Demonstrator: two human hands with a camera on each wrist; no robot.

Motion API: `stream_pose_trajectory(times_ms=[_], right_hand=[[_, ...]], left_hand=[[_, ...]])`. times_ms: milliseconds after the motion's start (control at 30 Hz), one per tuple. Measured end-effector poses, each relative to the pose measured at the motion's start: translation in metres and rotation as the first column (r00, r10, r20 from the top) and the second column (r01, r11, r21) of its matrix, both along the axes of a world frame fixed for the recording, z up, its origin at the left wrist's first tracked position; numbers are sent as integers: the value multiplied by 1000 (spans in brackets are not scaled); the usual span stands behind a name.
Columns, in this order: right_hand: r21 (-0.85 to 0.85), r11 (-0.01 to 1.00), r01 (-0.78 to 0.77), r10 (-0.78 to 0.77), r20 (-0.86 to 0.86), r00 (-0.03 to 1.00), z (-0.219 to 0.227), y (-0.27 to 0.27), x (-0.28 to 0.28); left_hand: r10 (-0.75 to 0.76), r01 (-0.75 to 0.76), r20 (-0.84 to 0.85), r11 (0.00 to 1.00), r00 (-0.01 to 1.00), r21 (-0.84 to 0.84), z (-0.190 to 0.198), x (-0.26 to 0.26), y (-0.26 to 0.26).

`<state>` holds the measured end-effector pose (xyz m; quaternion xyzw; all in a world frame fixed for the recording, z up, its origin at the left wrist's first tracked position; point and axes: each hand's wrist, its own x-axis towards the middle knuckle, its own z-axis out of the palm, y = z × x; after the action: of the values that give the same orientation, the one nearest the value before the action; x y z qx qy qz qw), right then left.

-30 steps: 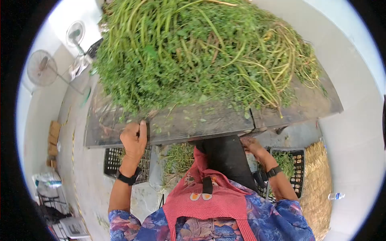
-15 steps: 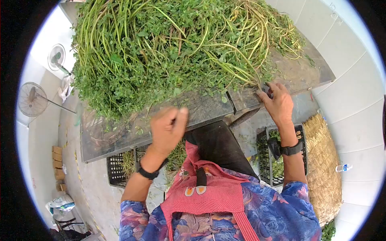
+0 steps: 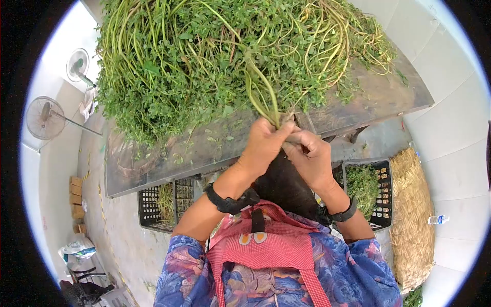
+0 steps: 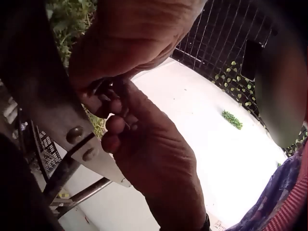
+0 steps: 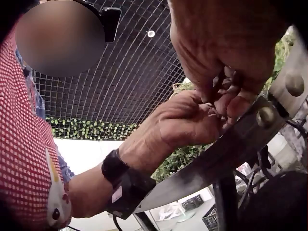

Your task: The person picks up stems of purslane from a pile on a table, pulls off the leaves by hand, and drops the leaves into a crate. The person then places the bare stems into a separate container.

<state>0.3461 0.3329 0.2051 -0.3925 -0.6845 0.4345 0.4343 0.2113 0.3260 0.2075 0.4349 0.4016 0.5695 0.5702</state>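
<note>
Both forearms are bent inward and meet at the near edge of the metal table (image 3: 388,102), the wrists raised to table height in front of the person's chest.

The left hand (image 3: 263,143) has its fingers curled tightly round the lower ends of a bunch of green stems (image 3: 263,94), which rise from the fist and run back into the heap of leafy greens (image 3: 225,56) just beyond the hand. The grip is closed; no gap shows between fingers and stems.

The right hand (image 3: 312,156) lies directly against the left, touching it on its outer side. Its fingers are curled and pinch at the stem ends just below the left fist; the wrist views show the fingertips (image 5: 231,103) pressed together there, though what they pinch is too small to make out.

Below the right hand stands a black crate (image 3: 381,197) with greens in it. A second black crate (image 3: 156,202) stands below the left forearm, under the table.
</note>
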Motion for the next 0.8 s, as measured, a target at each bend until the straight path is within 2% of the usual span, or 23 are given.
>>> stream_pose_trajectory(times_ms=[33,67,100,133,200,233,300,400,433,500,567,633,700,733,767,800], right_hand=[[70,995,-71,73,-28,997,-2,-1,-2],[57,995,-80,82,-26,996,-3,-1,-2],[90,988,-122,122,15,992,-2,-1,0],[123,978,-167,161,54,985,-3,-2,2],[56,983,-177,176,14,984,-10,0,4],[-40,989,-143,143,-9,990,-9,0,5],[-233,965,-122,112,-57,992,-6,-2,3],[-357,918,-175,155,-84,984,-4,-8,-8],[-362,913,-189,169,-86,982,-4,-10,-13],[-243,941,-234,223,-75,972,-3,-12,-17],[-220,950,-220,200,-109,974,0,-9,-19],[-200,958,-207,180,-145,973,0,-7,-23],[79,984,-161,170,-114,979,1,-2,-27],[77,983,-164,172,-112,979,4,0,-30],[279,947,-160,162,16,987,9,2,-34],[467,866,-176,125,140,982,13,2,-36]], left_hand=[[51,-49,27,998,998,-42,-2,-7,-4],[105,-100,53,991,993,-89,-5,-14,-10],[189,-186,21,976,982,-116,-2,-21,-18],[204,-200,18,971,979,-133,5,-32,-32],[177,-117,196,952,965,-281,17,-59,-59],[185,-124,192,948,964,-294,15,-68,-67],[295,-227,183,919,938,-322,12,-81,-84],[311,-227,235,917,921,-327,9,-81,-89],[261,-184,256,939,931,-290,9,-79,-88],[234,-160,264,949,936,-271,9,-77,-89],[143,-78,295,972,945,-221,8,-74,-88],[141,-59,361,972,922,-228,4,-67,-85],[133,-38,423,973,896,-226,1,-62,-80],[133,-41,412,974,901,-223,-1,-60,-78],[133,-44,402,974,906,-223,-3,-59,-78],[136,-45,404,973,905,-227,-5,-60,-77]])
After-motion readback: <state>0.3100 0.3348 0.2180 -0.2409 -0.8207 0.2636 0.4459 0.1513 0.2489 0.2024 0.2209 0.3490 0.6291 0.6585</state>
